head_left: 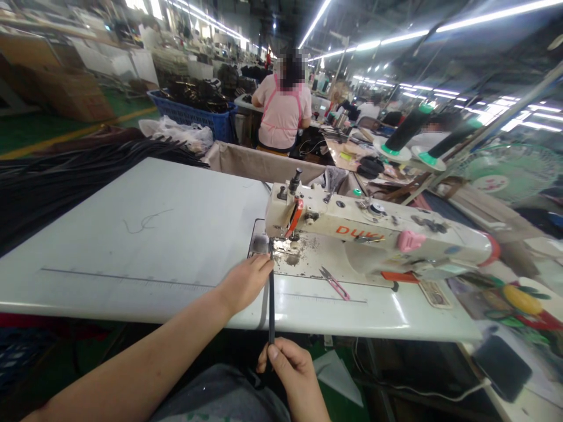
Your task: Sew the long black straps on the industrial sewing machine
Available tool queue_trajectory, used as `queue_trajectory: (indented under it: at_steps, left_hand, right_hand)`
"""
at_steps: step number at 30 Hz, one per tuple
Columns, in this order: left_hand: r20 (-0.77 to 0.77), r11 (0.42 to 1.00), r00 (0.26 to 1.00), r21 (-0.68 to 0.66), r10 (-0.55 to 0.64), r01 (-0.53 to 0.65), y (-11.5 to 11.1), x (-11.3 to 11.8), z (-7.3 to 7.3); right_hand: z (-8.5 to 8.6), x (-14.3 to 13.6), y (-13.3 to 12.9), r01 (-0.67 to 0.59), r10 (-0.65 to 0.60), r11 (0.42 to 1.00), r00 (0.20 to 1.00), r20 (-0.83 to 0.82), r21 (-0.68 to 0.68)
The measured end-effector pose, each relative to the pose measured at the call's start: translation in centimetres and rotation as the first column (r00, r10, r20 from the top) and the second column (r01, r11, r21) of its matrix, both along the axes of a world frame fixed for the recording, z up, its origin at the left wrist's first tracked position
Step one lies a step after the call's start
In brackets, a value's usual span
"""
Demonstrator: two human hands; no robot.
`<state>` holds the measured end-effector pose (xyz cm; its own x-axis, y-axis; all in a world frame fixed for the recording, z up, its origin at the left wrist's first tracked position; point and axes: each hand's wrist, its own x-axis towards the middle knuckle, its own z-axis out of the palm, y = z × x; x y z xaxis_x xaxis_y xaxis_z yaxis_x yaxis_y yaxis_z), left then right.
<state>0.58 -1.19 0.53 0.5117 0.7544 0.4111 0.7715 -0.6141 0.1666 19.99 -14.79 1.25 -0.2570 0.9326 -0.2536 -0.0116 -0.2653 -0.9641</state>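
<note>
Where the sewing machine (373, 228) stands on the counter (153, 234):
Strap: thin black strap (271, 305) runs from its needle back over the counter edge.
Left hand (246, 281): grip pressed on the strap beside the needle.
Right hand (288, 366): grip clamped on the strap's near end.
Snips: pink snips (334, 284) just before the machine.

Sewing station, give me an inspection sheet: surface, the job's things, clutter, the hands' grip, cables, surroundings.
Surface: white sewing table with a printed ruler line and a loose thread.
Job's things: thin black strap running from under the sewing machine head down past the table edge.
Clutter: pink thread snips beside the machine; pile of black straps at far left.
Grip: left hand presses the strap near the needle; right hand pinches its lower end.
Cables: white cable under the table.
Surroundings: a person in pink seated ahead, blue basket, thread cones.
</note>
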Motion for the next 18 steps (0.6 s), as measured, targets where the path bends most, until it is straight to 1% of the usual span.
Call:
queue_trajectory:
  at_steps: [3, 7, 11, 15, 18]
  left_hand:
    - [0.001, 1.0, 1.0, -0.003, 0.006, -0.006, 0.0, 0.0, -0.2]
    - [0.027, 0.999, 1.0, -0.034, 0.016, -0.015, 0.2, 0.2, -0.3]
    - [0.048, 0.998, 0.998, -0.037, 0.048, -0.047, 0.5, 0.5, 0.0]
    - [0.047, 0.998, 0.997, -0.024, 0.065, -0.064, 0.4, 0.6, 0.3]
    - [0.035, 0.998, 0.999, -0.044, 0.034, -0.033, 0.2, 0.4, 0.2]
  right_hand:
    - [0.1, 0.0, 0.1, -0.003, 0.003, 1.0, 1.0, 0.004, 0.004]
    - [1.0, -0.1, 0.3, -0.014, 0.014, 1.0, 1.0, 0.009, -0.018]
    - [1.5, -0.2, 0.3, -0.02, 0.02, 0.999, 1.0, 0.003, -0.031]
    - [1.0, -0.2, 0.1, -0.032, 0.032, 0.999, 0.999, -0.005, -0.02]
    - [0.4, -0.1, -0.1, -0.02, 0.02, 1.0, 1.0, -0.023, -0.009]
